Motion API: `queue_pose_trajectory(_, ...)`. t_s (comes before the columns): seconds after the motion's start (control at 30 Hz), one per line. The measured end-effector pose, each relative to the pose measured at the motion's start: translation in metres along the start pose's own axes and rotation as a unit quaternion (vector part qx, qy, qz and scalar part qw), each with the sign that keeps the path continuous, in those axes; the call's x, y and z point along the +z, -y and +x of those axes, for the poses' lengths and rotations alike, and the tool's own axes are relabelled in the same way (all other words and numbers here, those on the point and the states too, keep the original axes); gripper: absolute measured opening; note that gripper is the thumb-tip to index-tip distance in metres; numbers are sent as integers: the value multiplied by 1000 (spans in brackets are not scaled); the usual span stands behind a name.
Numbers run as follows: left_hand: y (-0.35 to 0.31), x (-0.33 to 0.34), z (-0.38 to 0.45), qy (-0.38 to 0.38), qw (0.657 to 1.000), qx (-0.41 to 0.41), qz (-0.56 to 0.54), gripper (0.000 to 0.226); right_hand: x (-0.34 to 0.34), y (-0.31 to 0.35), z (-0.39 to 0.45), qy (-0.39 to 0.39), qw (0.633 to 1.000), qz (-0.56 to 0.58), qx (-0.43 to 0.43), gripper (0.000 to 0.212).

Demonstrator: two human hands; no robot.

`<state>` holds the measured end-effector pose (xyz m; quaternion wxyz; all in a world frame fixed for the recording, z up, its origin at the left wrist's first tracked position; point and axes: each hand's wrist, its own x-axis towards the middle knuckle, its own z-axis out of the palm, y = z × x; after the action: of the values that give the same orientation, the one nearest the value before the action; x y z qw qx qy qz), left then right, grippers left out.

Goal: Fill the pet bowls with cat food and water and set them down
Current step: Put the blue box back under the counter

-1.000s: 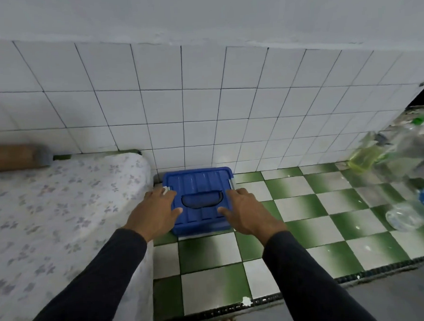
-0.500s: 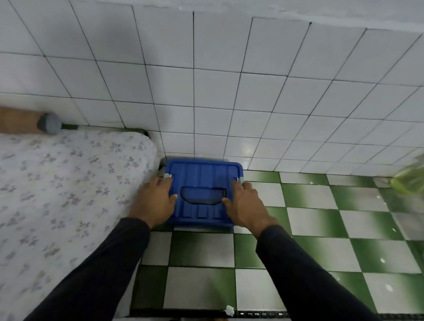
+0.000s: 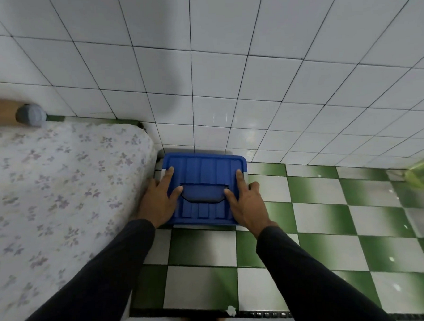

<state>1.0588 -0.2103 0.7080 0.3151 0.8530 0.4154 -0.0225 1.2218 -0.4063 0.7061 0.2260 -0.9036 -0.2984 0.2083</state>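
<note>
At the far left a brown roll with a grey end cap (image 3: 30, 115) lies along the foot of the white tiled wall (image 3: 201, 62), behind a mattress in a pale flowered sheet (image 3: 60, 192) that fills the left side. Pressed against the mattress's right edge, in the corner where wall meets floor, sits a blue lidded storage box (image 3: 203, 170); its long axis runs left to right, parallel to the wall, and its ribbed lid faces up with a recessed dark handle at the middle. The left hand (image 3: 159, 202) lies on the lid's left end, squeezed between box and mattress, fingers spread wide and flat, thumb reaching the handle recess. The right hand (image 3: 247, 202) rests on the lid's right end, fingers likewise spread, some hanging over the side edge; neither hand closes around anything. Both arms wear dark sleeves. The box stands on a green and white chequered floor (image 3: 319, 216). At the right edge a blurred yellow-green bottle (image 3: 423, 176) lies near the wall, well apart from the box.
</note>
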Motion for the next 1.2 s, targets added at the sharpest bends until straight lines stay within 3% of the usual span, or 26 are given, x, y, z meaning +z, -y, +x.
queue_pose_trajectory(0.43,1,9,8,-41,999,1,-22,66,10,-6,10,-32,999,16,-3,76)
queue_pose_trajectory(0.87,14,13,3,-26,998,12,-61,70,5,0,-2,-32,998,59,16,76)
queue_pose_trajectory(1.2,13,-6,-27,-83,991,74,-81,68,-10,18,-39,-64,994,88,33,75)
